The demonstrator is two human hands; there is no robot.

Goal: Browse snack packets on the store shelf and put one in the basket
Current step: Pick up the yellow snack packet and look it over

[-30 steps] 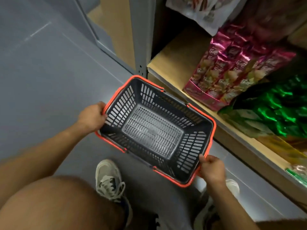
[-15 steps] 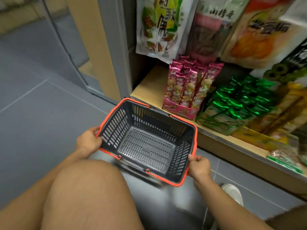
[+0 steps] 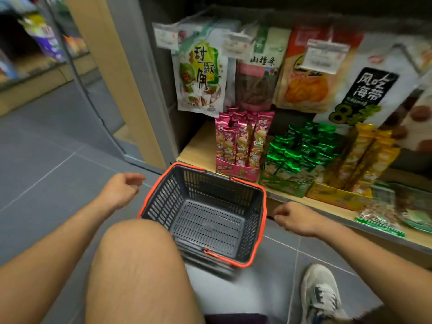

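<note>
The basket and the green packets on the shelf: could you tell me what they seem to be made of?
The basket looks like matte moulded plastic, with slotted dark walls and an orange rim. The green packets look like metallised foil film, given their bright crinkled glints.

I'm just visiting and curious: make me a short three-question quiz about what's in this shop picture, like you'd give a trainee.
1. True or false: the basket already holds a snack packet.
2. Which display box stands nearest the basket? A) pink packets B) green packets C) yellow packets
3. Fill in: the left hand and the right hand are both ____ the basket's rim.

Key
1. False: only its bare slotted bottom shows.
2. A: the pink box stands on the shelf edge just behind the basket's far rim.
3. Off: each hand hangs beside the basket, fingers loosely curled, holding nothing.
</note>
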